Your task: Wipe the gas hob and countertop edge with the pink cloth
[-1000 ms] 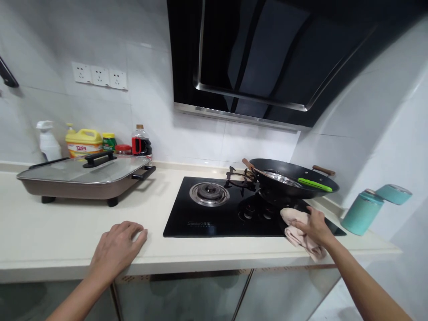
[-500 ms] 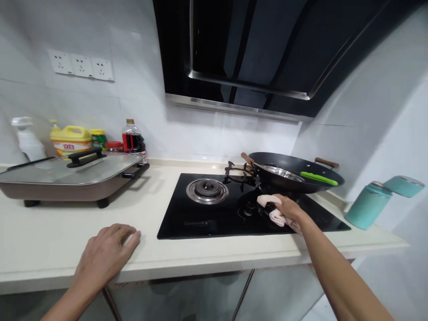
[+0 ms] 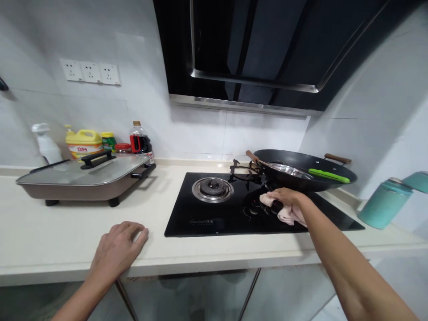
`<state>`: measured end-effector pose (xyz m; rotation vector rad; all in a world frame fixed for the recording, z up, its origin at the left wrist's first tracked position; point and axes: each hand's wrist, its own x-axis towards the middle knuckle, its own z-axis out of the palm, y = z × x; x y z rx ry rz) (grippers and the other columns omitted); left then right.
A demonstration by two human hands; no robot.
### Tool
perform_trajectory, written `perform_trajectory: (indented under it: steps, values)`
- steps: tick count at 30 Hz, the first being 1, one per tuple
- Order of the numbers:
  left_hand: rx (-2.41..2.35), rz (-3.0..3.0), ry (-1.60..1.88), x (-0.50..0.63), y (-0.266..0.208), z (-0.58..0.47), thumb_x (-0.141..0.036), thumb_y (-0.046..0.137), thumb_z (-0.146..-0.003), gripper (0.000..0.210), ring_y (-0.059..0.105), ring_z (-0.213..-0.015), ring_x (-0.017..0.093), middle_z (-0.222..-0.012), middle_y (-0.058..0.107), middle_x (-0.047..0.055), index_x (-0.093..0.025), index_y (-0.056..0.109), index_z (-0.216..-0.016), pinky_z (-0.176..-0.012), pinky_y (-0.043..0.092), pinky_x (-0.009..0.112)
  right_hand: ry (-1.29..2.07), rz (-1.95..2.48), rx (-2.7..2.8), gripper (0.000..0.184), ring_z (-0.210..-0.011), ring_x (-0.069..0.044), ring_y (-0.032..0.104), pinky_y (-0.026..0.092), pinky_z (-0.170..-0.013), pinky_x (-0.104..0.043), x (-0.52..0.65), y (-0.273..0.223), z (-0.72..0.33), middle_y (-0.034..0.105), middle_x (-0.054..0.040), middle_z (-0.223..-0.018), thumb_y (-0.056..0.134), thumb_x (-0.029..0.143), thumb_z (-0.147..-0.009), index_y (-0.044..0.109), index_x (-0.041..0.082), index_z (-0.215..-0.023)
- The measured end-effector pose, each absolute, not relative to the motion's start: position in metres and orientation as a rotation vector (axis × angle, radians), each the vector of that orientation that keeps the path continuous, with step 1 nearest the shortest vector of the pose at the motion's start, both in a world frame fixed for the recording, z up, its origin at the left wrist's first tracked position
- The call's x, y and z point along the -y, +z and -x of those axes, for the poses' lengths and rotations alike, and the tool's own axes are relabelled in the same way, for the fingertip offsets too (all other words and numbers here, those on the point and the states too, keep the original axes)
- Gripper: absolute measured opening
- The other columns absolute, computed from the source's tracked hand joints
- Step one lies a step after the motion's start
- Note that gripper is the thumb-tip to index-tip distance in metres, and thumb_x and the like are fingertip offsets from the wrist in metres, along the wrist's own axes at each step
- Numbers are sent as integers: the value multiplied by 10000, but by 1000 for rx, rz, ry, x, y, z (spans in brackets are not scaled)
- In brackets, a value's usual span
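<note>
Head view: right grip (image 3: 286,196) clasps cloth (image 3: 286,216) on cooktop (image 3: 227,219); wiping appears underway, unfinished. Left grip (image 3: 117,245) rests slack, empty.

Pale pink cloth (image 3: 286,216): crumpled, bunched in folds; on glossy black hob (image 3: 230,220), right of hob's middle, toward front edge.

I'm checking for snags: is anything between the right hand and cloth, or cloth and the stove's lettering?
Nothing visible separates the right hand from the cloth it grips; the left knob stands between cloth and lettering.
</note>
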<state>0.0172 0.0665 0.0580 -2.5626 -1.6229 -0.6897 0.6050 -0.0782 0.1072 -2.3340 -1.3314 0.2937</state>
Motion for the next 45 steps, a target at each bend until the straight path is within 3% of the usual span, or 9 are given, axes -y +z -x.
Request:
perform_trajectory:
  steps: [9, 12, 15, 19, 23, 29, 33, 38, 45]
  values:
    - [1625, 2549, -711, -63, 60, -18, -503, 379, -947, 478, 632, -1129, 326, -1172, 755, 101, -219, 763, -967, -935, 458, 427, 264, 2576, 1659, 332, -1302, -262, 580, 330, -1198, -535, 39, 104, -554, 712, -79, -1275, 649, 529, -934, 754, 231, -1036]
    - [1637, 2561, -720, -61, 61, -19, -503, 376, -948, 482, 626, -1134, 325, -1176, 754, 103, -212, 760, -971, -933, 459, 426, 203, 2562, 1727, 255, -1519, -321, 356, 175, -1257, -565, 56, 103, -547, 563, -43, -1526, 646, 431, -884, 786, 289, -1042]
    - [1630, 2556, -761, -60, 60, -19, -497, 385, -940, 475, 629, -1125, 327, -1159, 757, 104, -210, 763, -956, -928, 464, 427, 196, 2554, 1788, 356, -1582, -386, 189, 163, -1251, -601, 71, 106, -547, 395, -20, -1655, 719, 398, -748, 800, 323, -1087]
    - [1611, 2561, -767, -61, 58, -18, -500, 388, -935, 474, 633, -1104, 328, -1146, 759, 107, -211, 763, -937, -915, 463, 434, 252, 2516, 1908, 469, -1489, -329, 361, 294, -1226, -422, 79, 110, -547, 450, -17, -1583, 808, 360, -619, 810, 352, -1089]
    - [1617, 2570, -745, -65, 56, -17, -517, 374, -941, 490, 629, -1120, 326, -1161, 755, 102, -215, 760, -955, -923, 459, 434, 243, 2615, 1804, 645, -1320, -332, 516, 430, -1108, -434, 69, 109, -549, 504, -58, -1499, 801, 395, -675, 716, 407, -1314]
    - [1650, 2551, -736, -67, 54, -17, -534, 385, -930, 486, 629, -1126, 323, -1154, 755, 88, -224, 758, -956, -933, 460, 430, 217, 2760, 1582, 531, -1196, -311, 631, 478, -1012, -428, 44, 118, -556, 604, -104, -1410, 683, 474, -849, 677, 382, -1372]
    - [1664, 2557, -736, -66, 56, -17, -527, 393, -925, 477, 634, -1122, 322, -1149, 759, 92, -220, 757, -953, -937, 465, 428, 259, 2772, 1520, 361, -1108, -269, 685, 500, -920, -359, 44, 128, -561, 732, -66, -1233, 594, 511, -913, 783, 328, -1161]
    - [1670, 2546, -762, -64, 59, -17, -522, 411, -916, 459, 634, -1132, 322, -1147, 762, 92, -224, 759, -941, -936, 467, 421, 248, 2820, 1360, 405, -973, -264, 730, 508, -802, -334, 73, 132, -572, 783, -82, -1097, 533, 551, -934, 793, 291, -1105]
    - [1626, 2536, -724, -64, 55, -19, -499, 388, -951, 467, 627, -1107, 322, -1162, 757, 89, -220, 761, -961, -913, 456, 428, -83, 2946, 1231, 478, -1047, -299, 719, 502, -862, -389, 144, 117, -569, 744, -170, -1166, 396, 499, -1016, 766, 247, -1181]
